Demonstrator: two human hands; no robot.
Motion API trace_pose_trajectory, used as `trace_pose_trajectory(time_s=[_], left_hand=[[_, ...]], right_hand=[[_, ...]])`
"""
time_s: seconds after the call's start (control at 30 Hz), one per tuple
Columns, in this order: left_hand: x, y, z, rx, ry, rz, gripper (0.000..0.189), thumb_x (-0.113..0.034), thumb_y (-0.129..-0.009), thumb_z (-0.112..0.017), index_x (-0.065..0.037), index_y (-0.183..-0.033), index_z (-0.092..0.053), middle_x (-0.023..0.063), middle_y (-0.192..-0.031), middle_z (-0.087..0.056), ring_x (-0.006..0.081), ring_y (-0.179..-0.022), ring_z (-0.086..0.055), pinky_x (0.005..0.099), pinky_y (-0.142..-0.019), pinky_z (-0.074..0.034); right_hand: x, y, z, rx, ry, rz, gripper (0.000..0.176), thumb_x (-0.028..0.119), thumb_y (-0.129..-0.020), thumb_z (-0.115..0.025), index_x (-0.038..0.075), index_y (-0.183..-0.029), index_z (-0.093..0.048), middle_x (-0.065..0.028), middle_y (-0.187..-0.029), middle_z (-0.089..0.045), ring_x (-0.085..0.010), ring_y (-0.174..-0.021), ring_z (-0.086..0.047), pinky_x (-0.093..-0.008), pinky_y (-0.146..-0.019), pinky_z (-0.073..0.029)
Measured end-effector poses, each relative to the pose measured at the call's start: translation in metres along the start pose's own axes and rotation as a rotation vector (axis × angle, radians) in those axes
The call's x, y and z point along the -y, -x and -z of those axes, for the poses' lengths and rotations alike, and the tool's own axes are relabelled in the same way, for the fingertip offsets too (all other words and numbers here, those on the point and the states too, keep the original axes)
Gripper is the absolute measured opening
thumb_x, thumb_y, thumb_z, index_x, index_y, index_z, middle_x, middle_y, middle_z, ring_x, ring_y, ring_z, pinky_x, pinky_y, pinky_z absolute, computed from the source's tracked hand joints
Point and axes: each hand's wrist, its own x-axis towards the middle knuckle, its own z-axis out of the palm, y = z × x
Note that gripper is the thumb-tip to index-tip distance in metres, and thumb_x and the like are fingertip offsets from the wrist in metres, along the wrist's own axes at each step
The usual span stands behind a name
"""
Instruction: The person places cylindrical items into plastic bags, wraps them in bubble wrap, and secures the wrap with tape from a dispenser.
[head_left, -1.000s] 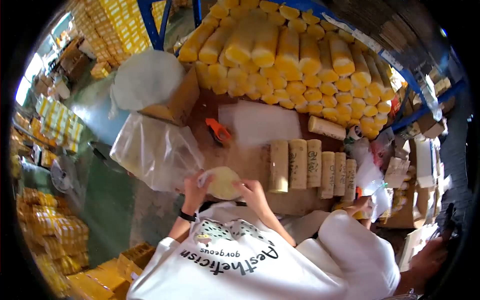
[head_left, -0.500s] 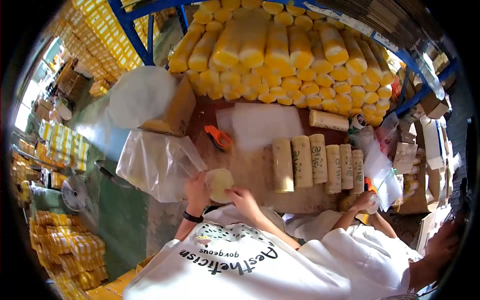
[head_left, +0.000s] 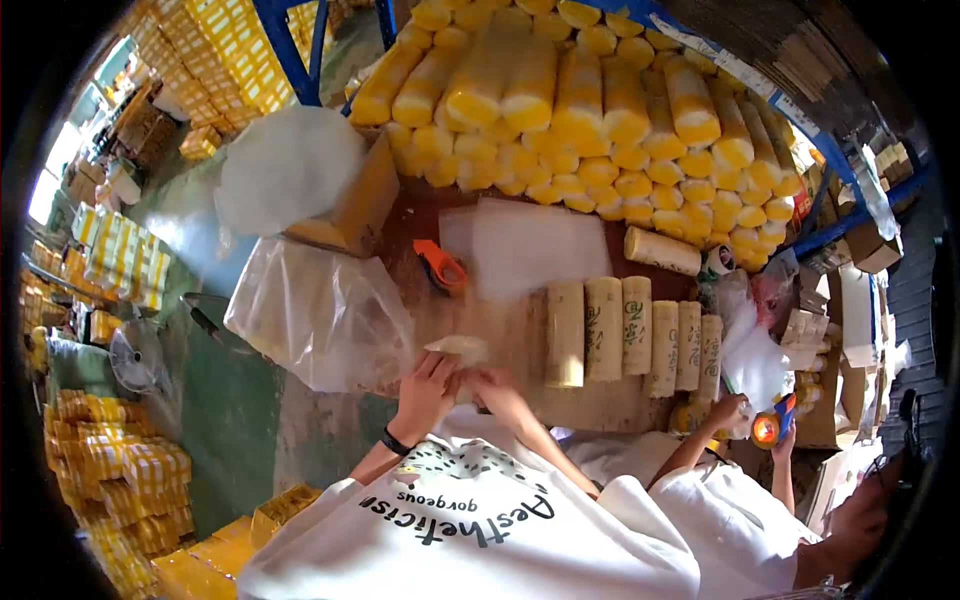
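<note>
A pale round piece (head_left: pixel 457 346) is seen nearly edge-on at the front of the table, just above both hands. My left hand (head_left: pixel 427 392), with a dark band at the wrist, has its fingers closed at the near left edge of this piece. Close beside it on the right is my right hand (head_left: pixel 490 388), slightly blurred, its fingers curled and what they hold hidden. Left of them lies a clear plastic bag (head_left: pixel 320 315). Upright-lying wrapped rolls (head_left: pixel 603 330) with green print stand in a row to the right.
An orange tape dispenser (head_left: pixel 440 268) and white sheets (head_left: pixel 540 248) lie on the table (head_left: pixel 400 230). Yellow-ended rolls (head_left: pixel 600 120) are piled behind. A cardboard box (head_left: pixel 368 200) sits back left. At right, a co-worker's hands (head_left: pixel 730 410) hold clear material and a tape dispenser (head_left: pixel 772 425).
The round piece has tipped from facing up to nearly edge-on. My hands have come closer together. The co-worker now holds up a blue and orange tape dispenser.
</note>
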Motion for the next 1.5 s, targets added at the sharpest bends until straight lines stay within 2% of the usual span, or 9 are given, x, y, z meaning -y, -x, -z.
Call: trace_pose_trajectory(time_s=[0.23, 0.3, 0.57, 0.63, 0.97, 1.07, 1.2, 1.3, 1.5], left_hand=[[0.0, 0.001, 0.001, 0.08, -0.054, -0.062, 0.03, -0.016, -0.069, -0.069, -0.007, -0.097, -0.063, 0.0049, -0.103, -0.055, 0.0284, -0.098, -0.05, 0.0408, -0.082, -0.045], [-0.004, 0.002, 0.005, 0.074, -0.052, -0.056, 0.033, -0.02, -0.068, -0.072, -0.008, -0.097, -0.064, 0.006, -0.107, -0.054, 0.0294, -0.1, -0.049, 0.0426, -0.084, -0.043], [0.015, 0.014, -0.002, -0.043, 0.014, -0.063, 0.032, -0.021, -0.061, -0.076, -0.008, -0.088, -0.064, 0.0057, -0.095, -0.056, 0.0293, -0.088, -0.051, 0.0405, -0.076, -0.044], [0.025, 0.015, -0.008, -0.12, 0.013, -0.035, 0.032, -0.02, -0.06, -0.076, -0.009, -0.086, -0.063, 0.006, -0.091, -0.055, 0.0293, -0.084, -0.051, 0.0399, -0.073, -0.044], [0.018, 0.011, -0.012, -0.15, 0.08, 0.011, 0.018, -0.01, -0.069, -0.07, -0.009, -0.082, -0.059, 0.0052, -0.069, -0.055, 0.0283, -0.068, -0.052, 0.0377, -0.063, -0.045], [0.015, 0.01, -0.018, -0.174, 0.213, 0.133, 0.025, -0.01, -0.07, -0.07, -0.008, -0.092, -0.057, 0.0056, -0.07, -0.056, 0.0284, -0.069, -0.054, 0.0382, -0.061, -0.045], [0.01, 0.002, -0.011, -0.017, 0.275, 0.333, 0.034, -0.01, -0.072, -0.069, -0.007, -0.103, -0.055, 0.0063, -0.075, -0.056, 0.0282, -0.073, -0.057, 0.0377, -0.061, -0.047], [0.007, -0.006, -0.006, -0.081, 0.147, 0.168, 0.033, -0.009, -0.071, -0.067, -0.01, -0.103, -0.057, 0.0063, -0.081, -0.056, 0.0285, -0.073, -0.057, 0.0372, -0.061, -0.047], [0.011, -0.004, -0.013, -0.111, 0.123, 0.203, 0.028, -0.006, -0.066, -0.066, -0.014, -0.093, -0.061, 0.0053, -0.083, -0.057, 0.0289, -0.075, -0.059, 0.0372, -0.06, -0.048]], right_hand=[[-0.007, -0.009, 0.016, -0.033, -0.089, -0.05, 0.011, 0.014, -0.089, -0.056, 0.005, -0.085, -0.061, 0.0012, -0.065, -0.052, -0.0064, -0.059, -0.048, -0.0222, -0.053, -0.039], [0.011, 0.003, 0.016, -0.04, -0.021, -0.106, 0.03, 0.027, -0.09, -0.059, 0.002, -0.106, -0.062, -0.0054, -0.095, -0.063, -0.013, -0.088, -0.054, -0.027, -0.079, -0.045], [-0.002, -0.007, -0.007, -0.209, 0.378, 0.447, 0.014, 0.015, -0.084, -0.064, 0.001, -0.086, -0.061, -0.0122, -0.088, -0.055, -0.0234, -0.073, -0.054, -0.0324, -0.066, -0.044], [-0.007, -0.012, -0.007, -0.133, 0.41, 0.503, 0.013, 0.013, -0.085, -0.064, 0.002, -0.091, -0.06, -0.0055, -0.087, -0.056, -0.0149, -0.073, -0.053, -0.0272, -0.063, -0.043], [0.002, -0.013, 0.006, -0.304, 0.225, 0.499, 0.043, 0.011, -0.08, -0.069, 0.007, -0.116, -0.047, -0.0045, -0.087, -0.056, -0.0148, -0.077, -0.055, -0.028, -0.071, -0.046], [0.0, -0.017, 0.011, -0.32, 0.482, 0.421, 0.039, 0.009, -0.078, -0.07, 0.01, -0.114, -0.053, -0.0055, -0.085, -0.058, -0.0159, -0.072, -0.055, -0.0289, -0.068, -0.047], [0.013, -0.019, 0.009, -0.291, 0.48, 0.68, 0.02, -0.001, -0.072, -0.067, 0.005, -0.09, -0.062, -0.0039, -0.081, -0.059, -0.0128, -0.069, -0.055, -0.025, -0.062, -0.046], [0.009, -0.021, 0.003, -0.281, 0.51, 0.629, 0.021, 0.002, -0.07, -0.067, 0.006, -0.09, -0.061, -0.0104, -0.089, -0.06, -0.0271, -0.076, -0.06, -0.0353, -0.067, -0.048], [0.022, -0.009, -0.008, -0.265, 0.573, 0.641, 0.019, 0.011, -0.071, -0.069, 0.004, -0.086, -0.059, -0.0112, -0.089, -0.061, -0.0308, -0.087, -0.058, -0.0392, -0.073, -0.047]])
